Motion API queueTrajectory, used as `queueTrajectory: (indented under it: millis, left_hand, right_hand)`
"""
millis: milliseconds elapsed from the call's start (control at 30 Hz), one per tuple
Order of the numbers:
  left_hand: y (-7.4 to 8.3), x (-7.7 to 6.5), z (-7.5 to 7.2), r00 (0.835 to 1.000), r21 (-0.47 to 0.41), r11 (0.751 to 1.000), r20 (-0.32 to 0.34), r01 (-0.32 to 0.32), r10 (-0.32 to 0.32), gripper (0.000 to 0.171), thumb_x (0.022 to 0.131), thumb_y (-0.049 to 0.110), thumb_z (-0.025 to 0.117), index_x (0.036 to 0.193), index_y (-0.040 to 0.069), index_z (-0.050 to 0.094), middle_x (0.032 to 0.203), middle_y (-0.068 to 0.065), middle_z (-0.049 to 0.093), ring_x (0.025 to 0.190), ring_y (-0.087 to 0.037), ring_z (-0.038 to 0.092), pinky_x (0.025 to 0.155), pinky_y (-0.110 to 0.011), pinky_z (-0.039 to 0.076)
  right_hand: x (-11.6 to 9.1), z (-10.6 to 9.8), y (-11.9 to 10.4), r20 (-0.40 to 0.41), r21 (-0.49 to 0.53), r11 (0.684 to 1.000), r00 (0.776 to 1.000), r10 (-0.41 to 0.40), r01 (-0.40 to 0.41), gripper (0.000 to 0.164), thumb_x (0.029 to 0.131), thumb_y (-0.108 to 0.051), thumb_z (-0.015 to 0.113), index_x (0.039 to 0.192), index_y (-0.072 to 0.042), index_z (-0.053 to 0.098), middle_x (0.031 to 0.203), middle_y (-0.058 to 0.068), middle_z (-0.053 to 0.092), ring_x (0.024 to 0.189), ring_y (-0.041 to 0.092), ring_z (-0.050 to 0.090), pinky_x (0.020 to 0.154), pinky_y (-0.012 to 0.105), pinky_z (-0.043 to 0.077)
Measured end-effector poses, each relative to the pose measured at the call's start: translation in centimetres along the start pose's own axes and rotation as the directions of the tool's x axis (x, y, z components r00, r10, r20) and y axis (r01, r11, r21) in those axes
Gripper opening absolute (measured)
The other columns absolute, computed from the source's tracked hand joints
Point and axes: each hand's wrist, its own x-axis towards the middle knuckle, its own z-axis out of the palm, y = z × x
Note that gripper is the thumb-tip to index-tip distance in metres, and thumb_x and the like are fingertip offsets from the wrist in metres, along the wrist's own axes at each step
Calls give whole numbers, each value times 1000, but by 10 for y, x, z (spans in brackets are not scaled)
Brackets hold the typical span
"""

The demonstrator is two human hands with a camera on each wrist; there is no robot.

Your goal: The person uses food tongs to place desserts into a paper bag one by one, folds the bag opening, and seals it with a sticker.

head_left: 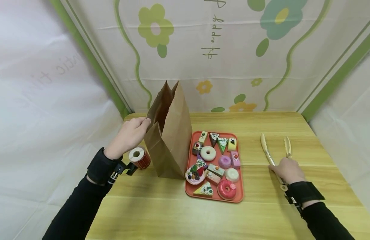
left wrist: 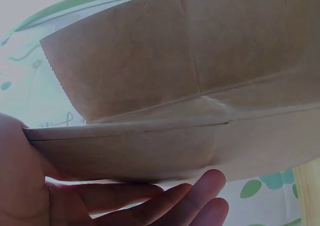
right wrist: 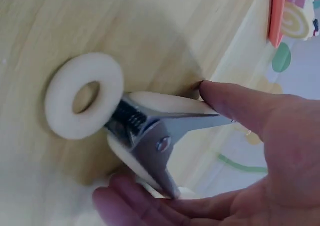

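A brown paper bag [head_left: 177, 140] stands upright on the table with its mouth parted. My left hand [head_left: 129, 137] pinches the bag's left upper edge; in the left wrist view the thumb side of the hand [left wrist: 22, 171] meets the paper [left wrist: 125, 55] and the fingers lie beneath it. To the right, my right hand [head_left: 288, 170] grips a pair of tongs [head_left: 265, 146] whose arms are spread apart, tips pointing away from me. Thumb and fingers lie on opposite arms of the tongs [right wrist: 162, 131] in the right wrist view, near the white pull ring [right wrist: 55, 103].
A red tray [head_left: 241, 190] beside the bag carries several toy-like cakes and donuts, such as a pink donut [head_left: 227, 190] and a white donut [head_left: 208, 147]. A sticker roll [head_left: 144, 162] sits left of the bag. Printed cloth walls surround the wooden table [head_left: 161, 213].
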Motion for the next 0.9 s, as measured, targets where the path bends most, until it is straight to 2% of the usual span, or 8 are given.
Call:
queueTrajectory:
  millis: [167,233,300,400,467,567,767,900]
  left_hand:
    - [2,-1,1,1000,-1,1000,6,8,-8,42,108,29,31,73,9,41,63,-5,34,55,-22,31,60,-35,27]
    - [2,-1,1,1000,-6,1000,7,7,-7,41,108,29,31,73,9,41,63,-5,34,55,-21,30,60,-35,26]
    - [2,-1,0,1000,-10,1000,7,4,-4,41,108,29,31,73,9,41,63,-5,34,55,-21,30,60,-35,26]
    - [3,-2,0,1000,-13,1000,5,1,-1,42,108,29,30,73,9,40,63,-5,34,55,-21,30,60,-35,26]
    - [2,-2,0,1000,-11,1000,8,0,0,42,108,30,30,73,9,41,63,-6,34,56,-21,30,61,-35,26]
    - [1,-2,0,1000,-12,1000,11,-2,2,42,108,30,29,74,8,41,64,-6,34,56,-22,30,62,-36,26]
    - [0,-1,0,1000,-20,1000,7,6,-5,43,108,31,29,74,8,40,64,-6,34,56,-22,30,62,-36,25]
    - [0,0,1,1000,-9,1000,13,4,-4,42,108,31,29,74,8,40,64,-7,35,57,-22,30,62,-36,26]
  right_hand:
    - [1,-3,7,-17,63,998,1000,-20,21,46,87,-37,70,59,-7,49,52,3,43,44,19,46,43,33,38]
    - [1,-6,9,-31,108,994,999,-11,14,45,84,-37,73,65,-3,51,54,5,45,44,20,47,43,34,39]
    - [-1,-10,11,-52,143,990,999,-6,13,53,83,-37,74,79,10,50,62,11,45,48,23,48,44,36,41]
    - [-4,-15,14,-64,194,981,998,-8,21,73,84,-35,74,104,24,34,68,17,45,52,25,49,46,38,42]
    - [-6,-18,16,-60,211,977,998,-19,31,84,87,-33,72,113,27,19,71,18,43,54,27,48,48,38,41]
    - [-8,-20,16,-48,233,972,999,-26,36,89,90,-32,68,119,27,10,73,22,45,59,30,50,52,40,42]
    - [-11,-19,13,-67,199,980,998,19,-5,105,91,-56,61,125,31,11,88,37,46,73,39,52,59,45,44]
    - [-13,-14,13,-105,180,983,993,51,-31,114,86,-72,54,134,27,21,98,37,48,74,36,52,55,40,40]
